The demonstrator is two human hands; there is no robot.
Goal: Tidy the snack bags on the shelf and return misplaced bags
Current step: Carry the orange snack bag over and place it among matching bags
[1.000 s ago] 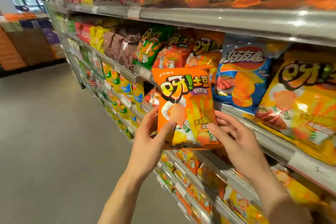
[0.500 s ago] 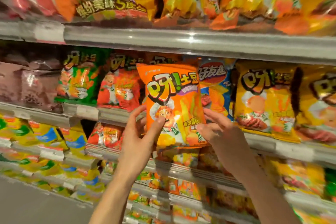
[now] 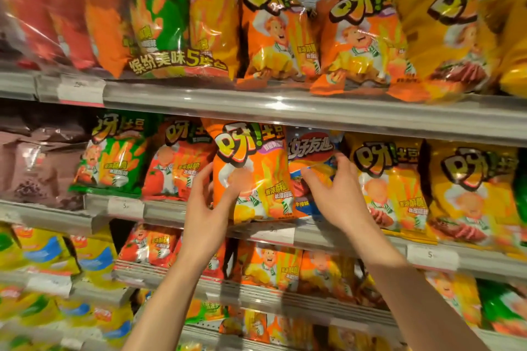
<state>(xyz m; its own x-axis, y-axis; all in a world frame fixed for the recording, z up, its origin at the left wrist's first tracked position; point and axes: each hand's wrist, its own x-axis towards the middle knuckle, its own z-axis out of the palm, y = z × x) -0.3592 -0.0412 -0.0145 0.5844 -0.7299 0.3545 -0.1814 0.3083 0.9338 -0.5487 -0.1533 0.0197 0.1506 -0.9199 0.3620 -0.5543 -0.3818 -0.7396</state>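
Note:
An orange snack bag point(image 3: 251, 171) stands upright on the middle shelf point(image 3: 285, 234), between a red bag point(image 3: 178, 162) and a blue bag point(image 3: 313, 151). My left hand point(image 3: 205, 214) grips the orange bag's lower left edge, thumb on its front. My right hand point(image 3: 339, 196) is just right of the orange bag, with spread fingers lying on the blue bag's front. Whether it also touches the orange bag I cannot tell. The blue bag is partly hidden behind the orange bag and my right hand.
Yellow bags point(image 3: 390, 179) fill the middle shelf to the right; a green bag point(image 3: 111, 154) and brown bags point(image 3: 37, 165) stand to the left. The upper shelf point(image 3: 285, 105) carries orange and yellow bags close overhead. Lower shelves hold more snack bags.
The view has swung to face the shelves. The orange bag went from held out in front to standing on the middle shelf. My right hand slid off it onto the blue bag.

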